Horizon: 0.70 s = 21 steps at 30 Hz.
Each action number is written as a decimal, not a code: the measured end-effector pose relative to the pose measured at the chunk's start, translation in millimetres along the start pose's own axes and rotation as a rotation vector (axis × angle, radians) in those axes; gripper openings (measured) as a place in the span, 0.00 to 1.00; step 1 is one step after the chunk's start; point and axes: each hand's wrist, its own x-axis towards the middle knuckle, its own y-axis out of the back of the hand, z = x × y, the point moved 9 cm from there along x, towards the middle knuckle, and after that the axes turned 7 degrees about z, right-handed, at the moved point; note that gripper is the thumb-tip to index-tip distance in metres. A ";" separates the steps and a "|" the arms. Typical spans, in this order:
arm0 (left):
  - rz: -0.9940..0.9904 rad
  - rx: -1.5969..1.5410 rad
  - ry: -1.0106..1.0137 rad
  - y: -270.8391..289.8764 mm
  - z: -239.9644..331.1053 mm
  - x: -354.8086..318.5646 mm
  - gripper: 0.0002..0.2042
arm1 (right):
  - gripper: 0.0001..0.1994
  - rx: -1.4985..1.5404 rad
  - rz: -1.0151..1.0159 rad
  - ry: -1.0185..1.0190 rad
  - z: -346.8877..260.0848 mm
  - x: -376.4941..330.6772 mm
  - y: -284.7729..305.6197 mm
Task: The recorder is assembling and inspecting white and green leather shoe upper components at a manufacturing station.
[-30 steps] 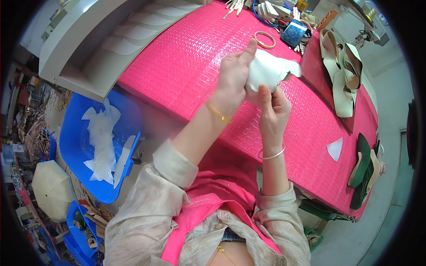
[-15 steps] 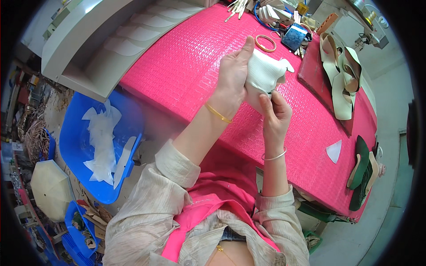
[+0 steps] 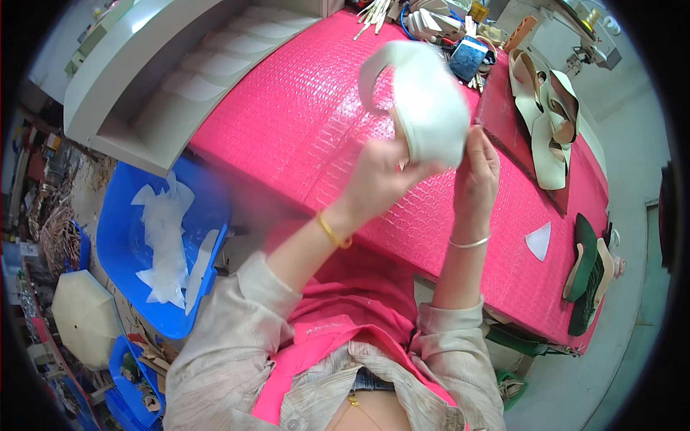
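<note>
Between both hands is a white shoe upper [image 3: 435,108], smeared by motion, with a curved strap-like band looping out at its far left. My left hand [image 3: 384,172] grips its near left edge, thumb reaching across toward the right. On the near right edge, my right hand [image 3: 476,165] pinches the upper between thumb and fingers. The piece is raised above the pink table covering [image 3: 302,108]. To the right, several cream shoe uppers [image 3: 539,129] lie on a dark red board [image 3: 496,118].
A small white triangular piece [image 3: 537,241] and green insoles [image 3: 586,266] lie at the table's right. At the back are a blue box-like object [image 3: 468,57] and a bundle of pale strips [image 3: 374,16]. A grey shelf unit [image 3: 154,140] stands left, above a blue bin [image 3: 118,266] with white sheets.
The upper has been turned and opened out, its band now showing at the far left. My left hand has moved nearer to me; my right hand has shifted to the right.
</note>
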 end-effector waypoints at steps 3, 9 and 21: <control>0.024 -0.083 0.054 -11.5 -17.7 -34.8 0.10 | 0.19 -0.245 -0.048 -0.096 13.7 -1.1 4.3; -0.061 -0.163 0.262 -32.0 -42.5 -48.0 0.08 | 0.27 -0.262 0.076 -0.394 57.2 5.4 17.2; -0.079 0.045 0.391 49.5 -48.5 -13.4 0.10 | 0.09 -0.671 -0.278 0.235 23.5 -31.4 -50.9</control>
